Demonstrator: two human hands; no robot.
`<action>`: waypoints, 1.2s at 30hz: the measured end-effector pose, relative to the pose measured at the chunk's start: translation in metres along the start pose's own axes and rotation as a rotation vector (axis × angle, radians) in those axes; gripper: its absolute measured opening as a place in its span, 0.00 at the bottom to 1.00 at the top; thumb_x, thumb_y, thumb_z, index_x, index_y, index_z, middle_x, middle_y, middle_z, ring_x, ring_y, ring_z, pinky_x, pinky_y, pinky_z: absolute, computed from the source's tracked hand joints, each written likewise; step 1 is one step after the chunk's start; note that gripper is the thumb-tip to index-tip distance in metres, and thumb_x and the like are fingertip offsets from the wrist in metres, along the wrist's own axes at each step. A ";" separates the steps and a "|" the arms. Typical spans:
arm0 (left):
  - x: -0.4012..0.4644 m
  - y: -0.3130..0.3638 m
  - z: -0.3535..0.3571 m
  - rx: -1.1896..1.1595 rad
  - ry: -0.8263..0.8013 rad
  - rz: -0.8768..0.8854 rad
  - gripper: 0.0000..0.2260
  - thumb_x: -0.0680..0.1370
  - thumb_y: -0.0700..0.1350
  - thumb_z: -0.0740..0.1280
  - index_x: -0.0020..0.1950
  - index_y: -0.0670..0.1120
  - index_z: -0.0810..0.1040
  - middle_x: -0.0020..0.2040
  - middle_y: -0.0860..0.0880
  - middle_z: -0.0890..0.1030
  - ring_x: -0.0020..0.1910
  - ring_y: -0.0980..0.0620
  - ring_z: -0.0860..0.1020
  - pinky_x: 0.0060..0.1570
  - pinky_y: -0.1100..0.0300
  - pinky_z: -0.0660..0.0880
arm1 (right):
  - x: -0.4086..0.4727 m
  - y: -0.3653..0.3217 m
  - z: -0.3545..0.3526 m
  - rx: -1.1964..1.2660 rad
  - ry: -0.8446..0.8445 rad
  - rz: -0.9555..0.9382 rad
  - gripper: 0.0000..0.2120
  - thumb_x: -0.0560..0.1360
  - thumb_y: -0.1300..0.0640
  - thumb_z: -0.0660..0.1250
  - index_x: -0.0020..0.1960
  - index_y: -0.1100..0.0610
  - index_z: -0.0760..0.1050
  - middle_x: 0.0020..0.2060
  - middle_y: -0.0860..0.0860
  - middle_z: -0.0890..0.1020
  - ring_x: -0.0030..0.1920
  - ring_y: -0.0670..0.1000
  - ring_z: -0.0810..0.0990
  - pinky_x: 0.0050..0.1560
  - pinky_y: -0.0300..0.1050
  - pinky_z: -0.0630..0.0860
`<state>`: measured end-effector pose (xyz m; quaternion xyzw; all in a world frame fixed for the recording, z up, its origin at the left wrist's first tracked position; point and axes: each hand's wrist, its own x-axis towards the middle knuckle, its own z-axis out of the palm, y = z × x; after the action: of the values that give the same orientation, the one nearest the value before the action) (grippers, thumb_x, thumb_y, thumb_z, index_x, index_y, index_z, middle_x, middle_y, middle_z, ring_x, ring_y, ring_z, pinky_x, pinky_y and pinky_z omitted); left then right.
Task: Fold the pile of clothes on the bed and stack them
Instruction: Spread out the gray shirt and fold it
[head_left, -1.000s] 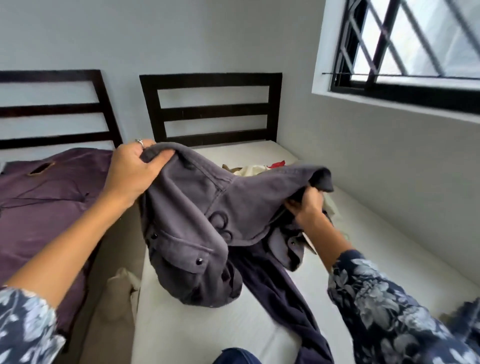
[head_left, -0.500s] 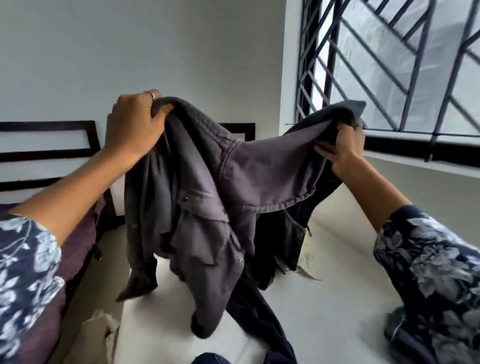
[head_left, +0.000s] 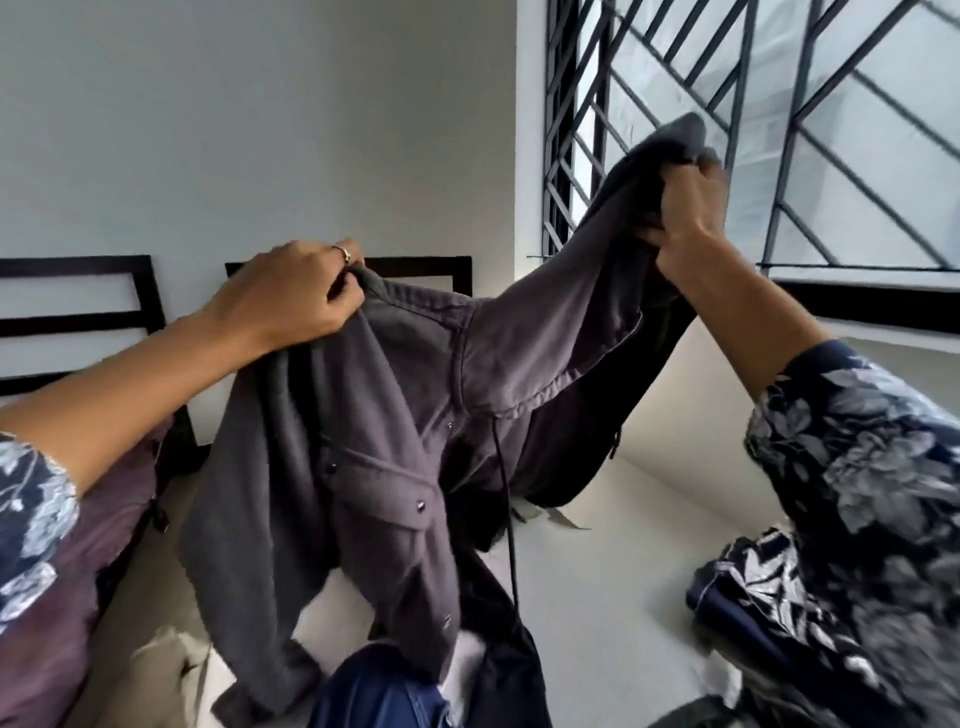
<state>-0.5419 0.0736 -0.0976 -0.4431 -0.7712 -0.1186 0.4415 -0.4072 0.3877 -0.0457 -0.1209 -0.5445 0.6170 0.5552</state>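
Here both hands (head_left: 291, 291) (head_left: 688, 205) pinch the grey jacket (head_left: 395, 415), each grip at its top edge.

Both arms raised, left hand (head_left: 291, 296) fingers curled in a grip, right hand (head_left: 685, 208) higher, fist clenched

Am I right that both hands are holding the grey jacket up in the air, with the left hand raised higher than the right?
Not quite: the head view shows the right hand raised higher, by the window, than the left hand. Both do hold the grey jacket up.
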 end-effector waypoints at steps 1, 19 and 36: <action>0.005 0.002 -0.008 0.057 0.055 0.062 0.15 0.73 0.54 0.57 0.47 0.43 0.73 0.39 0.39 0.80 0.39 0.36 0.79 0.37 0.49 0.75 | 0.003 -0.011 0.000 0.019 -0.024 -0.017 0.12 0.71 0.63 0.54 0.45 0.49 0.72 0.43 0.50 0.79 0.48 0.55 0.81 0.47 0.59 0.80; 0.134 0.002 -0.146 0.462 0.263 -0.100 0.21 0.80 0.58 0.58 0.60 0.44 0.78 0.51 0.33 0.78 0.52 0.31 0.76 0.50 0.45 0.71 | 0.023 -0.207 0.064 0.146 -0.137 -0.508 0.12 0.72 0.66 0.56 0.48 0.53 0.73 0.36 0.48 0.77 0.37 0.47 0.75 0.35 0.39 0.73; 0.155 0.011 -0.257 0.395 0.576 -0.187 0.16 0.81 0.55 0.60 0.59 0.46 0.77 0.53 0.31 0.76 0.53 0.29 0.74 0.51 0.43 0.70 | 0.009 -0.326 0.080 0.202 -0.205 -0.930 0.12 0.67 0.62 0.58 0.47 0.54 0.76 0.44 0.53 0.82 0.50 0.53 0.81 0.56 0.54 0.79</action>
<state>-0.4191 0.0217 0.1721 -0.2252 -0.6605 -0.1271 0.7049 -0.2903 0.2838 0.2511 0.2511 -0.5301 0.3621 0.7245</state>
